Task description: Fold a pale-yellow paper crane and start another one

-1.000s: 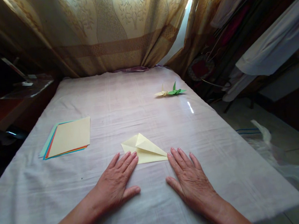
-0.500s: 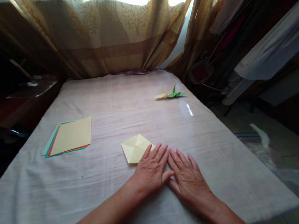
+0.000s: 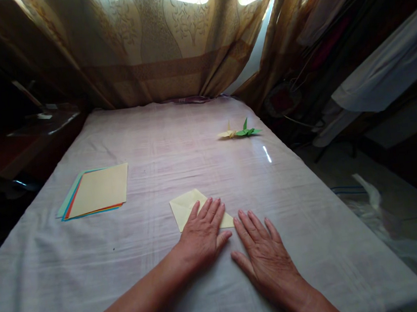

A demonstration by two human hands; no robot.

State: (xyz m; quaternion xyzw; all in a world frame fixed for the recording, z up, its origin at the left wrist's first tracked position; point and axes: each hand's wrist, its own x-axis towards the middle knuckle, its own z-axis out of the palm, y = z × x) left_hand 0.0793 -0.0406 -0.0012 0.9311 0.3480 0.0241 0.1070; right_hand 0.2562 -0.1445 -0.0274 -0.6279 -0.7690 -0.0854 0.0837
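A pale yellow sheet of origami paper (image 3: 183, 207), folded into a pointed shape with creases, lies flat on the cloth-covered table (image 3: 148, 147). My left hand (image 3: 201, 230) rests palm down across its middle, fingers stretched out, hiding part of it. The paper's right tip shows between the two hands. Beside that tip lies my right hand (image 3: 261, 242), flat on the cloth with fingers spread; its index fingertip is at or very near the paper's point. Neither hand grips anything.
To the left lies a stack of square coloured papers (image 3: 100, 189), cream on top. A cream paper crane (image 3: 229, 133) and a green paper crane (image 3: 247, 131) stand near the far right edge. Behind the table hangs a patterned curtain (image 3: 159, 42).
My left hand has slid slightly left over the paper, away from my right hand. The paper's right tip has come into view. My right hand has shifted only a little.
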